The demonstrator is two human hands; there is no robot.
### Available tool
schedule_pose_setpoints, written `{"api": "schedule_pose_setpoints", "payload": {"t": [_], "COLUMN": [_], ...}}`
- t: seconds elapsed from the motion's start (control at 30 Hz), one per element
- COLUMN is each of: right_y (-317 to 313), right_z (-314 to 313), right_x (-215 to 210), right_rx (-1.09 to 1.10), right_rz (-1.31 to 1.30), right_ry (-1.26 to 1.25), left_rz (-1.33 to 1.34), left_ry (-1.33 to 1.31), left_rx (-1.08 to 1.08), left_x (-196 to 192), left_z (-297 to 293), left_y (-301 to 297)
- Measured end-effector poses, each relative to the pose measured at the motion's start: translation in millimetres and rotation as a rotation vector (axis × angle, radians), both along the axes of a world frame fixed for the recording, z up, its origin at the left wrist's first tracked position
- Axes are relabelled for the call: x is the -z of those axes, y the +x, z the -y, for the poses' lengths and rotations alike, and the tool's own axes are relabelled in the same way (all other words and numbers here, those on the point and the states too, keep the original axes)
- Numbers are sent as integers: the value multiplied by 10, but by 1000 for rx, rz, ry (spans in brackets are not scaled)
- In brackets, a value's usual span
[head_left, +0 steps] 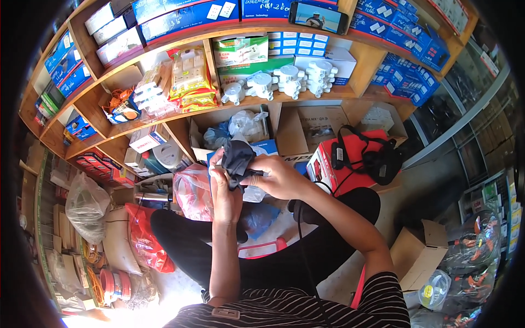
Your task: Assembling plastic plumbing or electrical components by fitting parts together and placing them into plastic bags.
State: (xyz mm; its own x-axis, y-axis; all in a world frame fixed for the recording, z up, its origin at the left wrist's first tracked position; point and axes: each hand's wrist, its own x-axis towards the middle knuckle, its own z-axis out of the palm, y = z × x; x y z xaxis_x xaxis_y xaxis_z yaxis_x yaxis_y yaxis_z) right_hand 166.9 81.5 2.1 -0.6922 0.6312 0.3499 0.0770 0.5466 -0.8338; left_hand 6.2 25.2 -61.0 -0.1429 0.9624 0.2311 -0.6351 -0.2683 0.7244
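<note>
A crumpled black cloth (238, 158) is bunched up between my two hands, in front of me and above my knees. My left hand (225, 195) grips it from the left and below, its thumb and fingers around the folds. From the right, my right hand (280, 176) pinches the cloth's lower right side between thumb and fingers. Part of the fingers of both hands is hidden by the folds. Just beyond the cloth stand open cardboard boxes, one holding clear and blue plastic bags (243, 127).
Wooden shelves (158, 46) with blue boxes and white round fittings (289, 81) face me. A phone (317, 18) leans on the upper shelf. At right, a red box (355, 156) bears black straps. A black cable (306, 251) hangs by my right leg. Bags crowd the left.
</note>
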Motion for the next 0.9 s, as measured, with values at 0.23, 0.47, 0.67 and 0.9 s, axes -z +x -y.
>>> {"api": "schedule_pose_setpoints", "payload": {"t": [0.23, 0.47, 0.67, 0.9], "right_y": [156, -18, -38, -92], "right_z": [82, -25, 43, 61], "right_x": [-403, -123, -70, -21], "right_rx": [-101, 229, -5, 24], "right_rz": [-149, -3, 181, 211], "right_ry": [-515, 419, 462, 610], "left_rz": [351, 142, 431, 65], "left_ry": [-103, -189, -143, -329], "left_rx": [178, 145, 23, -41], "left_x": [-188, -24, -92, -198], "left_z": [-28, -13, -70, -11], "left_y": [-9, 233, 15, 10]}}
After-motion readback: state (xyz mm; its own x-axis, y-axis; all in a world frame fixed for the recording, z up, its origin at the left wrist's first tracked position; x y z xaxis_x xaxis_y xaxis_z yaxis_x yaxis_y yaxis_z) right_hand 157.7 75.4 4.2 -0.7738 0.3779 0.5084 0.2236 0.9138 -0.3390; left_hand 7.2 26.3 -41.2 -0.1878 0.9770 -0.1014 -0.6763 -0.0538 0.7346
